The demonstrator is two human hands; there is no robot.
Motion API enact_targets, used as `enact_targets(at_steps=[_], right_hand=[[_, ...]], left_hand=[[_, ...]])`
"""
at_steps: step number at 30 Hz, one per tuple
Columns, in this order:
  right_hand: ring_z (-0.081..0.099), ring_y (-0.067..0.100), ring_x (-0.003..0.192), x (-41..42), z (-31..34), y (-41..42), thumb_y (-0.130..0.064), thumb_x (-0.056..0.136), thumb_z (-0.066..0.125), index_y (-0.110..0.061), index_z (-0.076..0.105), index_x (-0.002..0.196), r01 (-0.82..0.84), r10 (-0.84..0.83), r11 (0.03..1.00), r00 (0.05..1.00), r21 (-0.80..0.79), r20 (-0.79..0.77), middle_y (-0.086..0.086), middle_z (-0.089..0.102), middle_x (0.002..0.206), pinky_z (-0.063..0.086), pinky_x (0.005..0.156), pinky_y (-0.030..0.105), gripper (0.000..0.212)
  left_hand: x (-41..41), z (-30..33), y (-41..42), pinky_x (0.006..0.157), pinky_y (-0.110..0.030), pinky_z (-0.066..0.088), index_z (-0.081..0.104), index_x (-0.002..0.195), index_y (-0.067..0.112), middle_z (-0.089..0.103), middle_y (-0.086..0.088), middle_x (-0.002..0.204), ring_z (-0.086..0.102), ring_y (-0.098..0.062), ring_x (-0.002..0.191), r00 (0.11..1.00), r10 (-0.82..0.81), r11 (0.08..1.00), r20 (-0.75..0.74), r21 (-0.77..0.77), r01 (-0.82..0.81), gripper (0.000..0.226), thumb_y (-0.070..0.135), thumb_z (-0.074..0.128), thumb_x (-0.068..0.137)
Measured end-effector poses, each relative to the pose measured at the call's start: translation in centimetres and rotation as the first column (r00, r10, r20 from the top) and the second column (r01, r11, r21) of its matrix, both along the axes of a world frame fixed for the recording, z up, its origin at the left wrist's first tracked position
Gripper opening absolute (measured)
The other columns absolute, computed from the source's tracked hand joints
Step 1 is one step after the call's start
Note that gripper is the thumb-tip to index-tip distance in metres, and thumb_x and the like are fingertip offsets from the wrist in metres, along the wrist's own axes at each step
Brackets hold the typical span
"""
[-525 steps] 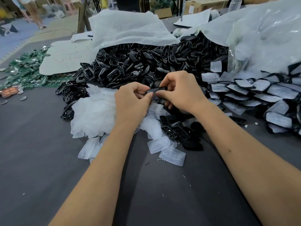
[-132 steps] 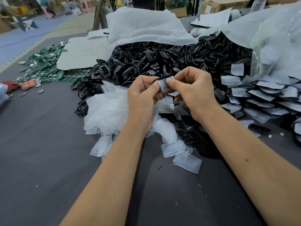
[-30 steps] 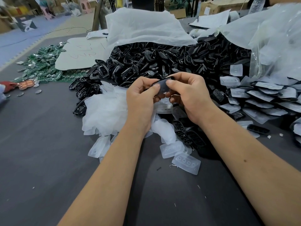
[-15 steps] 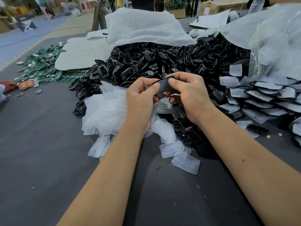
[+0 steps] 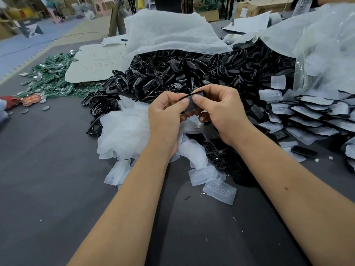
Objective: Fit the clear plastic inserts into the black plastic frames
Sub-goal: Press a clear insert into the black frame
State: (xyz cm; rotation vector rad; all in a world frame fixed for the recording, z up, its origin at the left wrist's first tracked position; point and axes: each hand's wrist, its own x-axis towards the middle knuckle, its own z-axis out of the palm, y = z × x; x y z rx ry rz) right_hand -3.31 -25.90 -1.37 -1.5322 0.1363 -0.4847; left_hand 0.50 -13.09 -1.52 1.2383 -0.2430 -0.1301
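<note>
From my remote seat I see both hands meeting just above the middle of the view, at about 12 o'clock from the forearms. My left hand and right hand each pinch the same small piece: a black frame, its dark rim arching between the thumbs, with a clear insert lying across it. In the last second the piece has tilted a little, so that the pale face of the insert now shows between the two thumbs, where a second ago it looked mostly dark. I read that as the insert being pressed down into the frame, close to seated, though I cannot tell whether every edge has caught. Against the frame from some four seconds back, the hands have dropped slightly and the insert no longer stands up bright and loose above the fingers. The heap of loose black frames sits at 12 o'clock beyond the hands, spare clear inserts lie at 9 o'clock on the grey surface, and finished pieces stack at 3 o'clock.
</note>
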Motion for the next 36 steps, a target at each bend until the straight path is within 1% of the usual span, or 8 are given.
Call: enact_targets(at_steps=[6,13,17,20,25,29,31,36], right_hand=[[0.068,0.015,0.059,0.1,0.2,-0.1,0.000,0.098,0.064,-0.007,0.075,0.091,-0.018,0.020,0.995,1.000,0.096,-0.016,0.007,0.071,0.074,0.048,0.046,0.023,0.014],[0.064,0.014,0.062,0.2,-0.3,-0.1,-0.005,0.102,0.063,0.004,0.072,0.101,-0.013,0.013,0.999,1.000,0.033,-0.008,0.014,0.070,0.079,0.049,0.048,0.024,0.013],[0.064,0.013,0.059,0.4,-0.5,-0.2,-0.011,0.104,0.062,0.003,0.073,0.100,0.007,-0.006,0.998,1.000,0.063,-0.008,0.017,0.071,0.079,0.048,0.049,0.025,0.018],[0.065,0.013,0.058,0.4,-0.5,-0.4,-0.011,0.103,0.063,0.001,0.073,0.097,0.018,-0.017,0.997,1.000,0.078,-0.006,0.013,0.071,0.075,0.048,0.050,0.025,0.017],[0.068,0.012,0.060,0.2,-0.5,-0.2,-0.008,0.103,0.064,-0.004,0.074,0.096,0.016,-0.016,0.996,1.000,0.086,-0.004,0.004,0.073,0.074,0.051,0.052,0.023,0.013],[0.066,0.014,0.063,0.2,-0.3,-0.4,-0.001,0.098,0.066,-0.003,0.074,0.104,0.042,-0.042,0.994,0.999,0.100,0.002,0.003,0.068,0.078,0.052,0.054,0.023,0.010],[0.065,0.014,0.063,0.2,-0.3,-0.4,0.001,0.097,0.066,-0.003,0.074,0.102,0.052,-0.052,0.994,0.999,0.091,0.003,0.003,0.068,0.076,0.052,0.054,0.023,0.010],[0.065,0.017,0.062,0.2,-0.4,-0.4,0.000,0.097,0.066,-0.010,0.075,0.094,0.089,-0.089,0.993,0.996,0.080,-0.005,-0.001,0.069,0.069,0.052,0.054,0.024,0.013]], left_hand=[[0.0,-0.1,0.0,0.055,-0.022,0.046,0.067,0.080,0.009,0.065,-0.006,0.074,0.057,-0.008,0.054,1.000,0.008,1.000,-0.005,0.025,-0.008,0.023,-0.008,0.063,0.094],[0.4,-0.4,-0.1,0.054,-0.022,0.046,0.069,0.081,0.008,0.063,-0.006,0.070,0.051,-0.011,0.054,0.999,0.025,1.000,-0.022,0.009,-0.025,0.021,-0.007,0.063,0.095],[0.5,-0.7,-0.2,0.061,-0.026,0.049,0.072,0.089,0.006,0.067,-0.003,0.071,0.056,-0.008,0.054,0.999,0.037,0.998,0.041,0.050,-0.039,0.015,-0.004,0.064,0.098],[0.6,-1.0,-0.3,0.065,-0.030,0.051,0.073,0.088,0.009,0.068,0.001,0.072,0.055,-0.008,0.056,0.994,0.056,0.995,0.095,0.082,-0.064,0.015,0.000,0.066,0.098],[0.7,-1.2,-0.4,0.067,-0.033,0.052,0.074,0.088,0.011,0.068,0.003,0.072,0.054,-0.006,0.056,0.991,0.084,0.991,0.105,0.092,-0.094,0.015,0.003,0.068,0.099],[0.9,-1.4,-0.4,0.064,-0.028,0.050,0.075,0.090,0.011,0.069,0.001,0.075,0.055,-0.007,0.058,0.991,0.097,0.990,0.092,0.092,-0.105,0.013,0.006,0.068,0.100],[0.9,-1.4,-0.4,0.062,-0.027,0.051,0.075,0.094,0.007,0.068,-0.002,0.076,0.053,-0.008,0.058,0.992,0.092,0.990,0.091,0.102,-0.101,0.012,0.009,0.066,0.102],[0.8,-1.4,-0.4,0.070,-0.041,0.063,0.075,0.101,0.009,0.073,-0.006,0.082,0.071,-0.019,0.068,0.994,0.029,0.990,0.102,0.133,-0.043,0.012,0.017,0.066,0.102]])
